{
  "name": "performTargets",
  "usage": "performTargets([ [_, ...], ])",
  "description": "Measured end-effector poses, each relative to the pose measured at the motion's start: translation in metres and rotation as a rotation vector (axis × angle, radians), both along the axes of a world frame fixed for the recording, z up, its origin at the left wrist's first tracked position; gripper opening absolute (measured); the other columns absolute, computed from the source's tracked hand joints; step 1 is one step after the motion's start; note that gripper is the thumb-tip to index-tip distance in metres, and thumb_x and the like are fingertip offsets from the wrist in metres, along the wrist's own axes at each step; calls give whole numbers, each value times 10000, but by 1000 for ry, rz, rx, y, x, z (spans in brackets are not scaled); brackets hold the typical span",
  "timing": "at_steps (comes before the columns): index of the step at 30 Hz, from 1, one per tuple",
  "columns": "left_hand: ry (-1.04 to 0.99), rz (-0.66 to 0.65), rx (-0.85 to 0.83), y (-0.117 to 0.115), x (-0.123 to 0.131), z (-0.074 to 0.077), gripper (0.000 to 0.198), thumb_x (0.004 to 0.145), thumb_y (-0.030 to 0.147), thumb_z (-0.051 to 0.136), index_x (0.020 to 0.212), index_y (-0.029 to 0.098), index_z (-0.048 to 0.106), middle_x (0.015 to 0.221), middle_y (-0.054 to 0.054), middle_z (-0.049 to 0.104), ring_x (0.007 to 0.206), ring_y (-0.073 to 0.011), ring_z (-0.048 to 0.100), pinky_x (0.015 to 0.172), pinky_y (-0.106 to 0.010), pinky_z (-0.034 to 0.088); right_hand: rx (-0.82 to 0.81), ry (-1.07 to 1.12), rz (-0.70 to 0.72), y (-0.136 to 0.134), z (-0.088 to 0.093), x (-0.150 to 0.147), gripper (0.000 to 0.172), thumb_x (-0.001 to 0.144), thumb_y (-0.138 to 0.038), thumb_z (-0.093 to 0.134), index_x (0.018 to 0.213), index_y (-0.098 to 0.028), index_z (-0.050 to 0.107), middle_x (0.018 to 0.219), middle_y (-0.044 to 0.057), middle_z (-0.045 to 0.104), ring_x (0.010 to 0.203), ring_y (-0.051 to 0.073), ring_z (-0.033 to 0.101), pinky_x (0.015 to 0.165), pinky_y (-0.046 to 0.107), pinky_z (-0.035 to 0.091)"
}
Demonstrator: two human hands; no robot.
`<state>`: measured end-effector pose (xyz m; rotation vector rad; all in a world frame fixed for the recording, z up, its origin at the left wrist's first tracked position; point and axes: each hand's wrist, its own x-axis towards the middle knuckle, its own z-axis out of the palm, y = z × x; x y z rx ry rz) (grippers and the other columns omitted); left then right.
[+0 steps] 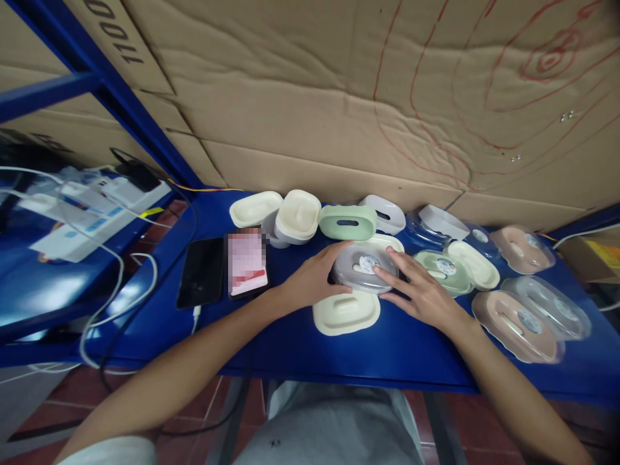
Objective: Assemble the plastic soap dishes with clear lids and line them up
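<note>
Between my two hands is a grey soap dish with a clear lid (347, 276) and a round white label on top. My left hand (314, 279) grips its left end, thumb along the near side and fingers around the far side. My right hand (423, 292) is on its right end, with a finger on the label and the other fingers spread along the side. Just below it lies a cream dish part (346, 314), and a second cream piece (387, 243) shows behind it. A green slotted tray (334, 230) lies beyond my left hand.
Left on the blue table (290, 352) are a black phone (201, 271) and a lit phone (248, 258). Cream dishes (298, 216) stand behind. On the right lie a green lidded dish (453, 278), pink lidded dishes (513, 332) and clear lids (557, 310). Cardboard (300, 84) walls the back.
</note>
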<state>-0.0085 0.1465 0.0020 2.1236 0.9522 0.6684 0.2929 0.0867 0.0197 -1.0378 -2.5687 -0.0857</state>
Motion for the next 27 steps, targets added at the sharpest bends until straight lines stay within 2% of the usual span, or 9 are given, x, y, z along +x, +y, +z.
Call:
performTargets([
  [6, -7, 15, 5, 1, 0, 0, 987, 780, 392, 929, 1610, 249, 415, 1622, -145, 522, 1480, -369, 531, 1240, -522, 441, -93, 36, -54, 0, -2, -4, 834, 1034, -368, 681, 1725, -392, 215, 1763, 106, 314, 1574, 337, 425, 1245, 583, 467],
  [12, 7, 32, 5, 0, 1, -1, 983, 780, 391, 930, 1604, 245, 414, 1626, -155, 513, 1478, -368, 533, 1236, -534, 445, -133, 99, -115, -4, -10, -13, 880, 1029, -395, 682, 1736, -386, 158, 1780, 116, 264, 1593, 355, 386, 1221, 572, 501],
  [15, 8, 1, 21, 0, -2, 8, 1011, 816, 407, 907, 1646, 249, 351, 1663, -158, 473, 1507, -365, 505, 1250, -530, 429, -86, 151, -97, -5, -3, -13, 861, 1030, -349, 685, 1729, -404, 185, 1773, 95, 289, 1588, 340, 399, 1246, 550, 480],
  [17, 33, -66, 47, -1, -9, 23, 1054, 873, 420, 860, 1703, 263, 230, 1734, -161, 366, 1556, -362, 449, 1260, -522, 417, -49, 152, -106, -10, 8, -10, 856, 1025, -335, 693, 1725, -414, 205, 1773, 76, 294, 1584, 340, 407, 1267, 548, 456],
  [19, 111, -143, 97, -6, -20, 42, 1056, 944, 446, 786, 1735, 277, 108, 1789, -151, 245, 1606, -355, 373, 1269, -509, 405, -15, 151, -154, -22, 21, -4, 844, 1022, -330, 699, 1718, -421, 232, 1776, 57, 290, 1581, 344, 412, 1279, 550, 439],
  [20, 177, -167, 130, -10, -26, 50, 1012, 981, 462, 741, 1739, 289, 92, 1796, -137, 231, 1618, -349, 351, 1271, -507, 401, -3, 162, -187, -32, 26, 0, 835, 1019, -331, 702, 1715, -420, 248, 1775, 50, 293, 1578, 345, 417, 1282, 552, 434],
  [22, 330, -171, 198, -24, -36, 62, 836, 1043, 468, 649, 1726, 323, 190, 1770, -108, 316, 1606, -344, 376, 1277, -527, 379, -6, 196, -261, -57, 28, 9, 815, 1015, -340, 709, 1707, -409, 284, 1769, 49, 308, 1573, 347, 426, 1276, 551, 441],
  [24, 476, -173, 255, -45, -41, 63, 706, 1051, 461, 638, 1678, 321, 346, 1716, -115, 422, 1561, -363, 446, 1248, -549, 406, -36, 221, -345, -87, 19, 20, 785, 1016, -361, 706, 1697, -400, 316, 1756, 57, 338, 1561, 347, 444, 1253, 547, 471],
  [27, 566, -232, 321, -78, -39, 46, 599, 1029, 419, 687, 1583, 298, 494, 1659, -127, 502, 1508, -357, 518, 1239, -560, 419, -88, 221, -482, -132, -6, 37, 711, 1034, -379, 671, 1675, -399, 364, 1745, 69, 357, 1551, 352, 460, 1215, 548, 509],
])
